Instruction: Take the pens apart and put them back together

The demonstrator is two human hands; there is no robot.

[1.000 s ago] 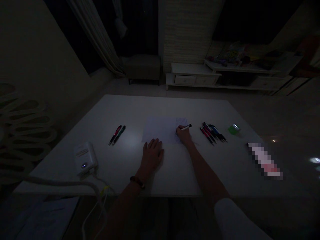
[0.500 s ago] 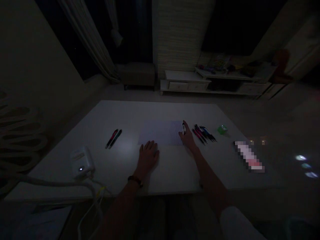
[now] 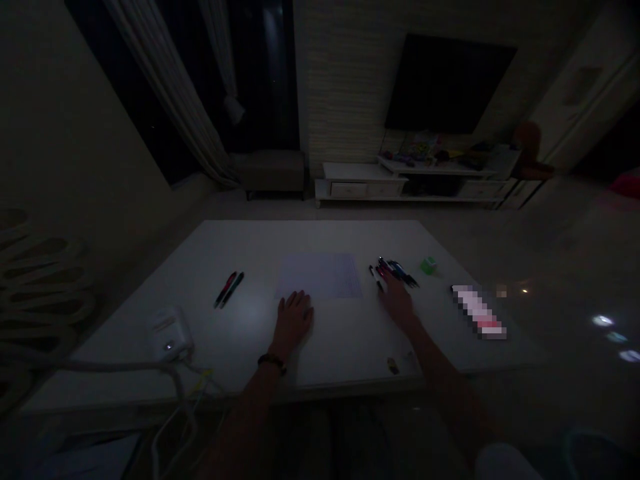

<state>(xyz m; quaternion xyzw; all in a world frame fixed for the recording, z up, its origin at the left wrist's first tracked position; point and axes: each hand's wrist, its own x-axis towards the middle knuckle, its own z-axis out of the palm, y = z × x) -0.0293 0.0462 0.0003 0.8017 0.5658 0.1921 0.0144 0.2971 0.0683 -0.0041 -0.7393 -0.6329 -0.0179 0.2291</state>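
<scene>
A sheet of paper (image 3: 315, 275) lies on the white table (image 3: 250, 247), with dense fine marks along its right side. My left hand (image 3: 294, 317) rests flat with fingers spread, fingertips at the paper's lower left corner. To the right of the sheet, my right hand (image 3: 397, 300) reaches over a group of pens (image 3: 400, 272). A white pen (image 3: 376, 277) with dark ends lies at the left of that group, beside my fingers. The dim, blurred light hides whether those fingers grip a pen.
Two pens (image 3: 229, 290) lie at the left. A white device with cables (image 3: 170, 333) stands at the front left. Rightward are a small green box (image 3: 429, 265) and a pixelated phone-shaped object (image 3: 477, 312). A small dark item (image 3: 393, 365) sits near the front edge.
My right hand has left the paper and moved right to the pens. The white pen it held now lies beside the group. My left hand stays in place; the view has tilted up.
</scene>
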